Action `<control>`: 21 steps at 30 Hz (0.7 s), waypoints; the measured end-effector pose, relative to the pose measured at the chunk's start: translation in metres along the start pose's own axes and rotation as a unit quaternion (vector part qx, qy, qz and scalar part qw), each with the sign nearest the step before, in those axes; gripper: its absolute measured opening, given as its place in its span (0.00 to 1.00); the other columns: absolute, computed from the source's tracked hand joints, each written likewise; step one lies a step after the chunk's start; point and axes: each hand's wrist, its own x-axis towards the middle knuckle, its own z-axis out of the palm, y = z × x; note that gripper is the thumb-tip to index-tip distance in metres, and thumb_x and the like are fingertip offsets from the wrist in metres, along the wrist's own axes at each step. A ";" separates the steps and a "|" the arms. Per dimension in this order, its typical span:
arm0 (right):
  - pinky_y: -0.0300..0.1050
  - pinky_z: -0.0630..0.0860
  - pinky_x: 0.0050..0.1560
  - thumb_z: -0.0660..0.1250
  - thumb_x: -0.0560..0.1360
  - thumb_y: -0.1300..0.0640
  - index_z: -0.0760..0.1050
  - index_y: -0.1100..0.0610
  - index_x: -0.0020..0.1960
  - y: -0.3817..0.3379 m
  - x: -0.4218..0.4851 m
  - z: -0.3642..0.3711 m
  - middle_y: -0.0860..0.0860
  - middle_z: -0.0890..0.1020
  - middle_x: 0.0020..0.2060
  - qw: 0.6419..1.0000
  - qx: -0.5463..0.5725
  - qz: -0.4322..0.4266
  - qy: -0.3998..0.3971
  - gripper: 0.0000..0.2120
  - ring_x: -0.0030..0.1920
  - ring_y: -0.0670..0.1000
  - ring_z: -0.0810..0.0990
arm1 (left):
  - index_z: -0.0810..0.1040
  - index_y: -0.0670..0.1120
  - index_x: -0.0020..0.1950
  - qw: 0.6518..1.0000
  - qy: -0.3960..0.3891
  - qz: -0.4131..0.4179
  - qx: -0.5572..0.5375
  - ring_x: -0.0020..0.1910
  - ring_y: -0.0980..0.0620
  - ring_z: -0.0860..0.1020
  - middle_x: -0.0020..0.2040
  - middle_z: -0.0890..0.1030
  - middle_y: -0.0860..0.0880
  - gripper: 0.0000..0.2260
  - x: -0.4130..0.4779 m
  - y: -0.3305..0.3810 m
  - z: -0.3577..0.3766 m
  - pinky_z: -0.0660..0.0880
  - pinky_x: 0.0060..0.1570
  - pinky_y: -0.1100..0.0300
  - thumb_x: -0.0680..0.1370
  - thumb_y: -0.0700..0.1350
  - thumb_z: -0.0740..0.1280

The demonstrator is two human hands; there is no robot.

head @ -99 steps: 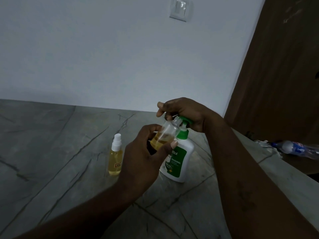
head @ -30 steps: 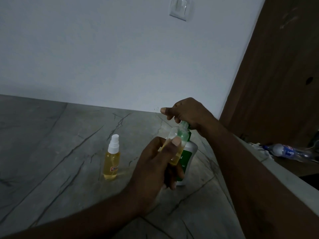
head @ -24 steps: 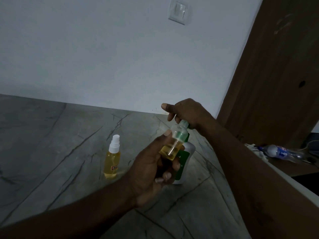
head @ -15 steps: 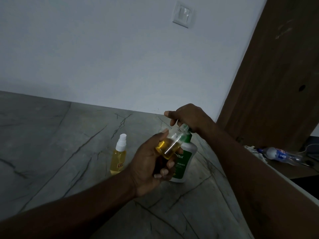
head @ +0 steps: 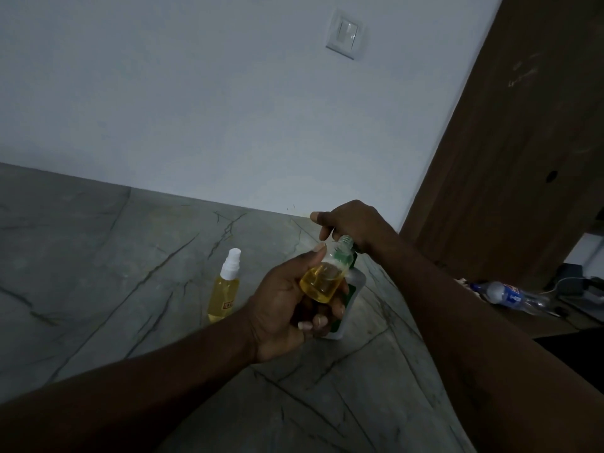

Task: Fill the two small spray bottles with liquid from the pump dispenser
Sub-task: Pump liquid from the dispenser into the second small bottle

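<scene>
My left hand (head: 287,308) holds the uncapped small spray bottle (head: 327,276) right in front of the pump dispenser (head: 356,282), hiding most of the dispenser's white and green body. My fingers (head: 318,320) curl round the lower half of this little bottle and my thumb (head: 313,253) lies along its upper side, up by the shoulder. The bottle is tilted, its open neck leaning up towards the dispenser's top, and yellow liquid fills about its lower half.

My right hand (head: 353,223) sits on top of the dispenser, fingers bent over the pump head so that the head itself is covered. Whether the nozzle touches the bottle's mouth I cannot tell; the two are very close.

The dispenser stands on the grey veined desk (head: 98,256). To the left of the dispenser, apart from it, the second spray bottle (head: 225,289) stands upright with its white cap on, filled with yellow liquid almost to the cap.

Well to the right of the dispenser, beyond the desk's edge, a clear plastic water bottle (head: 510,294) lies on its side. High above the dispenser, a light switch (head: 343,34) is fixed to the white wall.
</scene>
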 end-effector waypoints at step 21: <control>0.40 0.67 0.34 0.66 0.78 0.42 0.86 0.60 0.42 -0.005 0.004 0.000 0.47 0.79 0.29 0.999 -0.044 0.013 -0.019 0.22 0.29 0.46 0.75 | 0.82 0.40 0.46 1.000 -0.002 0.021 -0.003 0.26 0.49 0.73 0.35 0.80 0.41 0.27 -0.001 0.001 0.005 0.63 0.23 0.63 0.81 0.62 0.55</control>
